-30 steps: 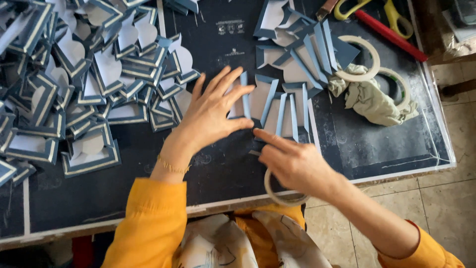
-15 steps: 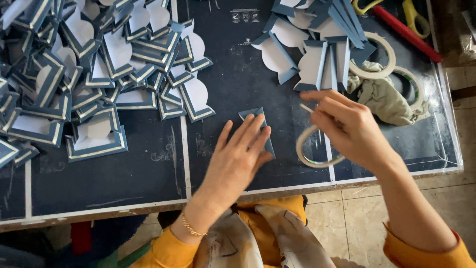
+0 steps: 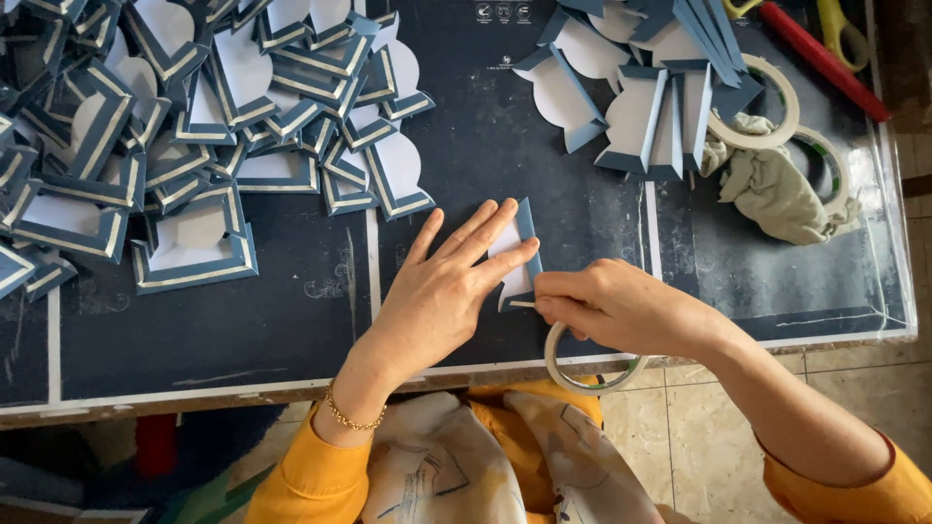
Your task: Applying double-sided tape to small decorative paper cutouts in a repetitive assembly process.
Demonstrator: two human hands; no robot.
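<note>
A small blue-and-white folded card piece (image 3: pixel 521 250) lies on the dark work mat (image 3: pixel 291 320) near the table's front edge. My left hand (image 3: pixel 447 281) lies flat on it with the fingers spread, pressing it down. My right hand (image 3: pixel 612 306) pinches a strip of tape against the piece's right edge, and a tape roll (image 3: pixel 592 364) hangs from that hand over the table edge.
A big heap of finished blue-and-white pieces (image 3: pixel 165 126) fills the left of the mat. A smaller pile of flat pieces (image 3: pixel 641 87) lies at the back right, beside two more tape rolls (image 3: pixel 762 102), a crumpled cloth (image 3: pixel 777 189) and red and yellow tools (image 3: pixel 825 44).
My left hand slid from the strips at the back right to the single piece near the front edge. My right hand came down with the tape roll to that piece's right edge.
</note>
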